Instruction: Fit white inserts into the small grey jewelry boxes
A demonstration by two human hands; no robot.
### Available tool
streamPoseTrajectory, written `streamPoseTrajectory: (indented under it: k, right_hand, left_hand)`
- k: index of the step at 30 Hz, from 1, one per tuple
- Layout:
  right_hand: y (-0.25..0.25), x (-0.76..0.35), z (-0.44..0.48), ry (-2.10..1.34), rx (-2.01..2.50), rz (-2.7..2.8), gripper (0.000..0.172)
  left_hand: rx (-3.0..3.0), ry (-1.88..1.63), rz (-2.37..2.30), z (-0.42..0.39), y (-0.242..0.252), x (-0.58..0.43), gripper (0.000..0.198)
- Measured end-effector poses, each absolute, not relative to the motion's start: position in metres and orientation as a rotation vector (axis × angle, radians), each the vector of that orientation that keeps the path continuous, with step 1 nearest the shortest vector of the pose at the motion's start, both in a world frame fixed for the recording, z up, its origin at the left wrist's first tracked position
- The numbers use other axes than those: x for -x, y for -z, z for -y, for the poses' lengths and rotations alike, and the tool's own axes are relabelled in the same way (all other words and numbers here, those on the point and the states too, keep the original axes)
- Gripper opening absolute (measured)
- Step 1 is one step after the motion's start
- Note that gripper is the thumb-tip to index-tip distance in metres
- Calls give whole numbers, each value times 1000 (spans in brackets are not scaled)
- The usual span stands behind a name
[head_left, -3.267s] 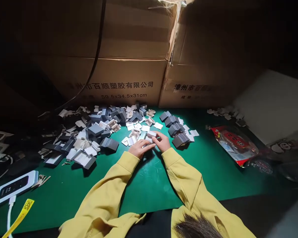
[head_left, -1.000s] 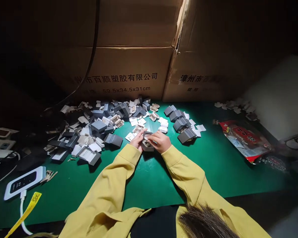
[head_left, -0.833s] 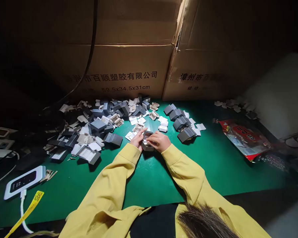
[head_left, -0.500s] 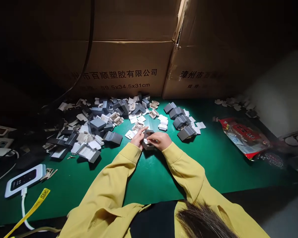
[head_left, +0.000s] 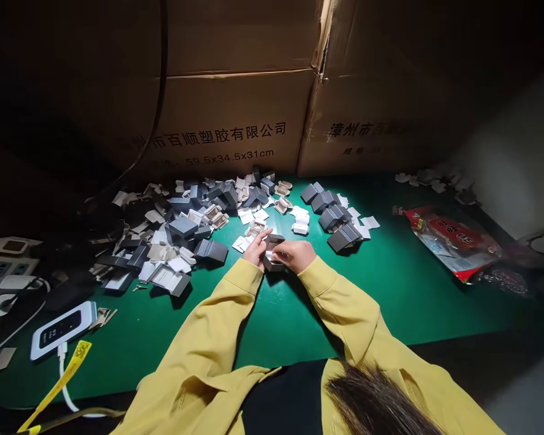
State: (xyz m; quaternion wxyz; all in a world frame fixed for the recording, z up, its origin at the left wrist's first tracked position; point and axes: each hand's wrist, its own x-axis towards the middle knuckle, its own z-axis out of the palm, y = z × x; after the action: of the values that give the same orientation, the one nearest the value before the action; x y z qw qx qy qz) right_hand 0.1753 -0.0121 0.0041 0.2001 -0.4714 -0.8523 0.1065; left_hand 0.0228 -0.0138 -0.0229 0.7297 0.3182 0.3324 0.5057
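Note:
In the middle of the green table, my left hand [head_left: 255, 248] grips a small dark grey hinged box [head_left: 273, 264] by its left side, with a finger stretched along its raised lid. The box stands open and something pale shows inside. My right hand [head_left: 295, 254] reaches over it from the right, its fingertips bent and pinched together inside; what they hold is hidden. Just beyond lie a folded white card insert [head_left: 300, 225] and a pale card piece [head_left: 256, 227]. To the right, several dark grey boxes [head_left: 343, 237] lie in a slanting row.
A heap of dark grey boxes [head_left: 184, 227] and white card inserts [head_left: 170, 277] covers the table's left side. Large cardboard cartons [head_left: 226, 115] stand behind. At right lies a red and clear plastic bag [head_left: 453, 241]. A white cabled device [head_left: 63, 329] and a power strip [head_left: 9, 266] are at left.
The camera view has shifted slightly, so everything appears a little moved. My right fingers have shifted slightly inside the box; my left hand keeps its grip.

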Motion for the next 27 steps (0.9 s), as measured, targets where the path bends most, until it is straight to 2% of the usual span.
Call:
streamPoseTrajectory:
  k: [12,18,27]
  right_hand:
    - [-8,-170,15,-224,1403,2521,24]
    - [-15,-165,19,-167,1464,2552,32]
    - [-12,-167,14,-316,1398,2550,26]
  left_hand:
    - [-685,-1127,-709,14,28,-24,47]
    - [-732,-1094,-739,14,27,-22,46]
    - [-744,-1088,-743,19,26,-24,51]
